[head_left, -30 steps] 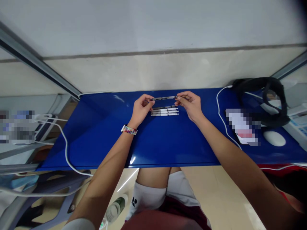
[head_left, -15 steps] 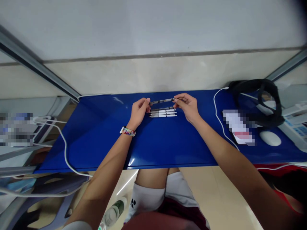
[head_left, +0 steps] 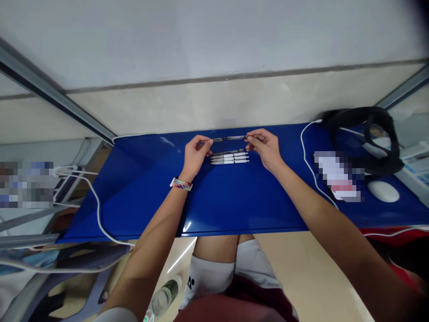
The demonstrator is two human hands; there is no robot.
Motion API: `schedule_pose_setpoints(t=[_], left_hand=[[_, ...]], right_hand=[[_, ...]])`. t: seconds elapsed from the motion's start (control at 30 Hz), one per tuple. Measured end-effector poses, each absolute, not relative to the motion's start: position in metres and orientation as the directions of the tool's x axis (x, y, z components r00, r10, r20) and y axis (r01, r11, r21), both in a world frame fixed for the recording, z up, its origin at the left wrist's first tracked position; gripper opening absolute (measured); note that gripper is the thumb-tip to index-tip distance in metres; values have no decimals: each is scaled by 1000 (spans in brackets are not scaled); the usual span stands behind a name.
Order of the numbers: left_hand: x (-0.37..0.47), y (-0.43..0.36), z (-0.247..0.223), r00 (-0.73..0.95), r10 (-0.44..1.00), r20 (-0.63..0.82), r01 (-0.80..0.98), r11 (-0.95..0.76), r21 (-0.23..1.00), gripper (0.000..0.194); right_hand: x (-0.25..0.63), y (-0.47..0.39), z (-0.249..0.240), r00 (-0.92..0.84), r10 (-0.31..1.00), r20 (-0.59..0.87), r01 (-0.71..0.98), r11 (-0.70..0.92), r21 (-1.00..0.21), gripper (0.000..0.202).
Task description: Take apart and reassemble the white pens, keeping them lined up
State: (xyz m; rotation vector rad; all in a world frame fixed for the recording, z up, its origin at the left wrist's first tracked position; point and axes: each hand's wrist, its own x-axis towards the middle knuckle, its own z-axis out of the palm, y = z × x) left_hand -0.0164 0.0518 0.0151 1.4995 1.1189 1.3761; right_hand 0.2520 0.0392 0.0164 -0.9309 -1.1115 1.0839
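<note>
A dark pen with a pale, see-through section (head_left: 230,138) stretches between my two hands, level above the blue table. My left hand (head_left: 197,154) pinches its left end between thumb and fingers. At the other end, the fingertips of my right hand (head_left: 264,146) are closed on it. Just nearer to me lies a row of several pens (head_left: 229,158), side by side and pointing left to right. Most in that row are white and grey; the farthest one is dark. My left fingers are close to the row's left tips.
The blue table (head_left: 214,201) backs onto a wall. To the right are a black headset-like strap (head_left: 395,143), a phone (head_left: 338,176), a white mouse (head_left: 384,191) and a white cable (head_left: 306,156). Another cable (head_left: 98,210) crosses the left edge. A bottle (head_left: 166,295) stands below.
The held pen has risen slightly away from the row and is more level. Both hands keep their grip on its ends. The view has shifted a little.
</note>
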Motion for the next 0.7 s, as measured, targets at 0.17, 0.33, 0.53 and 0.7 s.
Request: schedule_pose_setpoints(t=[0.17,0.33,0.53,0.7], left_hand=[[-19,53,15,-9,961,276,72,-274,959,15],[-20,54,15,-25,961,276,56,-275,960,17],[-21,55,16,-59,957,285,40,-283,958,16],[-22,57,14,-68,958,280,36,-278,960,17]], right_hand=[[255,39,17,92,977,191,-214,206,-955,31],[256,41,16,101,978,182,-206,200,-958,30],[259,42,16,119,975,186,-237,210,-949,26],[261,42,18,140,973,181,-244,211,-947,23]])
